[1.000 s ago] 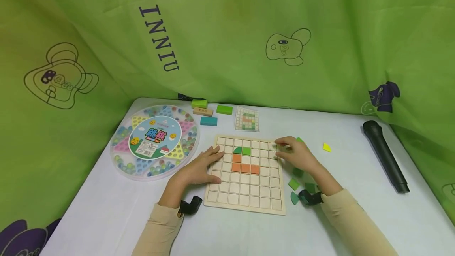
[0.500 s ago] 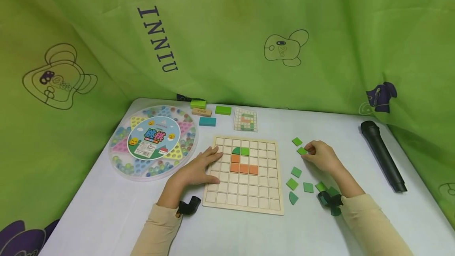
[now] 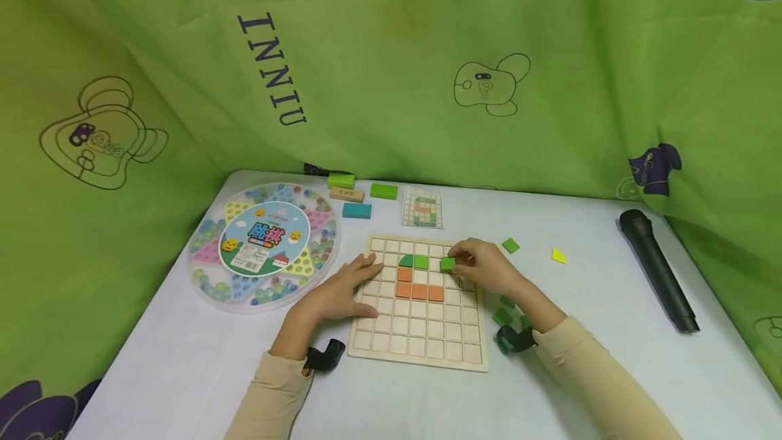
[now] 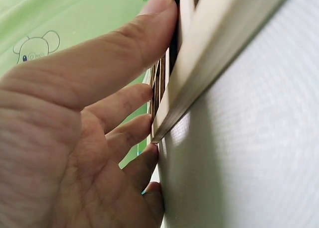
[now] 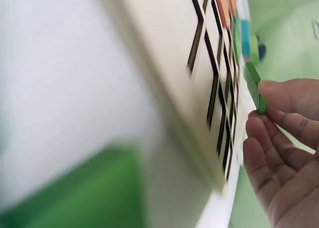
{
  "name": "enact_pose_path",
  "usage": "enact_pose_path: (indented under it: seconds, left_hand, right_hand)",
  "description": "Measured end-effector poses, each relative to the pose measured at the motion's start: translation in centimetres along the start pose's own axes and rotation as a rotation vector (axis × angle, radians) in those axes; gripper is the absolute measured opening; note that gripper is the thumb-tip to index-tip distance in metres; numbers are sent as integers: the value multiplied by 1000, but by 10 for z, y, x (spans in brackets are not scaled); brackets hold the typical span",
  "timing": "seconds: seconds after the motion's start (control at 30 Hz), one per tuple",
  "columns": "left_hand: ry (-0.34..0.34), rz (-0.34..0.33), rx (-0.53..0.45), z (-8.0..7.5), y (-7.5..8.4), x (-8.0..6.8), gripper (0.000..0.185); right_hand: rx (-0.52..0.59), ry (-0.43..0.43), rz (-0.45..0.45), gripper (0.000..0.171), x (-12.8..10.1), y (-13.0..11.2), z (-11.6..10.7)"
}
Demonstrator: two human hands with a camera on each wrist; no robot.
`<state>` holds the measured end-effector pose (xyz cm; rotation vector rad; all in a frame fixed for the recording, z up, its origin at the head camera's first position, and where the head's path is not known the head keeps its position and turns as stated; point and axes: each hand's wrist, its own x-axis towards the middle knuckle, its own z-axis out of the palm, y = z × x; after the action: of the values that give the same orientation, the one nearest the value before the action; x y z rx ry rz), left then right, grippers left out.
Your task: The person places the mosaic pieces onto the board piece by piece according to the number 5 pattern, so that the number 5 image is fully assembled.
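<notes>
While flat left hand (image 3: 342,290) steadies grid board (image 3: 421,352): right hand (image 3: 485,267), fingertips pinching green square tile (image 3: 448,263), seemingly just above a cell.

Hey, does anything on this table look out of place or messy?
Mostly tidy. One yellow piece lies alone, apart from the green pieces beside the wooden board. The right hand pinches a green tile over the board.
</notes>
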<state>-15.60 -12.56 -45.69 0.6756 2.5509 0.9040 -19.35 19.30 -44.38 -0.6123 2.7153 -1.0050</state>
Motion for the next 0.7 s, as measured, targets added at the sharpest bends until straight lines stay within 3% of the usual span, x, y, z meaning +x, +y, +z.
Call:
enact_pose_path:
  seconds: [0.27,0.47,0.6,0.7]
  left_hand:
    - [9,9,17,4,-1,2,87]
    - [8,6,8,2,-1,1,86]
    - [2,2,-4,2,-2,2,87]
    - [2,-11,-15,1,-3,2,87]
  right_hand:
    - [-121,-58,-52,22,18,-10,13]
    - [-72,-58,-30,32,14,-6,7]
    - [-47,17,30,38,5,11,-10]
    - [-105,106,103,40,-2,30,-27]
